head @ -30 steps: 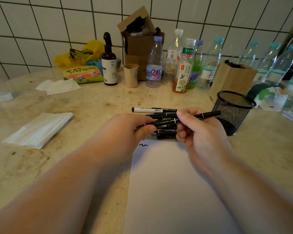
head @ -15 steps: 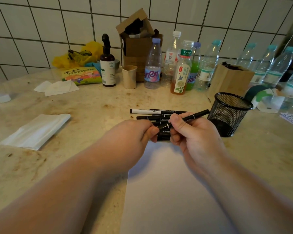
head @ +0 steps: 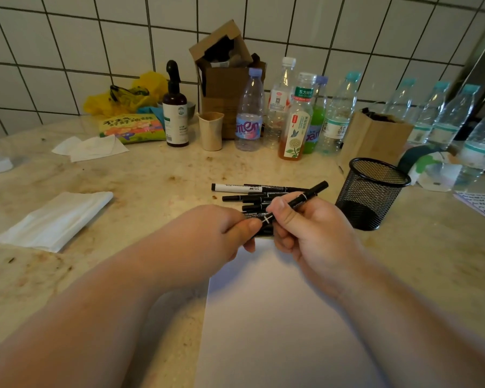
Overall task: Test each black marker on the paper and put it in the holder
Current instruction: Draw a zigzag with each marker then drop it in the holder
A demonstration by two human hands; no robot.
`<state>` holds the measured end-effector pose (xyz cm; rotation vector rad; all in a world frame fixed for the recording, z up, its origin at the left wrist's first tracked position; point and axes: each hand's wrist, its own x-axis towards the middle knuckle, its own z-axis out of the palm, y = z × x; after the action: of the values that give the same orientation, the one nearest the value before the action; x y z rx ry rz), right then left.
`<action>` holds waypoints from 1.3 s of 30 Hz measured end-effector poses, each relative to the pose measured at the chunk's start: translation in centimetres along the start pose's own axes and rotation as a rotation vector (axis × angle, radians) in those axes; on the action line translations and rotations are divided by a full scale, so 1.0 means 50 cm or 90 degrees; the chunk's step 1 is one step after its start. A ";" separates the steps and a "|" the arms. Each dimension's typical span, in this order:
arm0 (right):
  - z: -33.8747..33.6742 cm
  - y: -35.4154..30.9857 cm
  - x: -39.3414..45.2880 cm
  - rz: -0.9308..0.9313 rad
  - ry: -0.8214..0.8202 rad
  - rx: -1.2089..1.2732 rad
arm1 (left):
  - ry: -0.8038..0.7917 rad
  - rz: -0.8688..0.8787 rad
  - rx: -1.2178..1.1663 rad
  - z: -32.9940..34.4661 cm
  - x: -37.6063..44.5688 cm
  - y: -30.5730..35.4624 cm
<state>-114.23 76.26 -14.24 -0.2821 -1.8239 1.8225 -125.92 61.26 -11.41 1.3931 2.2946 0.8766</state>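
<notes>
1. Your right hand (head: pixel 311 233) curls its fingers around a black marker (head: pixel 305 198); your left hand (head: pixel 207 236) pinches that marker's near end.
2. You hold it over the paper's (head: pixel 277 317) far edge, above the marker pile (head: pixel 261 196).
3. The mesh holder (head: pixel 371 191) stands just right.

Both forearms and the white paper (head: pixel 277 317) run off the near edge. The left hand (head: pixel 207 236) hides 1 end of the held marker (head: pixel 300 200) — cap on or off cannot be told. Marker pile (head: pixel 252 197) partly covered; bottle labels — mostly too small to read.
</notes>
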 end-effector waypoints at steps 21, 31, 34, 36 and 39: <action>-0.229 -0.172 0.036 -0.073 0.529 -0.544 | -0.059 0.040 0.249 0.003 -0.015 -0.027; -0.247 -0.139 0.043 0.065 0.429 -0.754 | -0.055 0.038 0.263 0.006 -0.011 -0.031; -0.241 -0.130 0.036 0.105 0.396 -0.785 | -0.048 0.033 0.265 0.007 -0.009 -0.030; -0.238 -0.121 0.032 0.119 0.356 -0.751 | -0.051 0.028 0.262 0.008 -0.007 -0.029; -0.238 -0.109 0.032 0.115 0.332 -0.720 | -0.055 0.029 0.253 0.008 -0.007 -0.030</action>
<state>-108.29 86.92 -9.29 -1.2118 -2.2364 0.5026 -126.57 60.59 -12.72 1.6078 2.4682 0.3695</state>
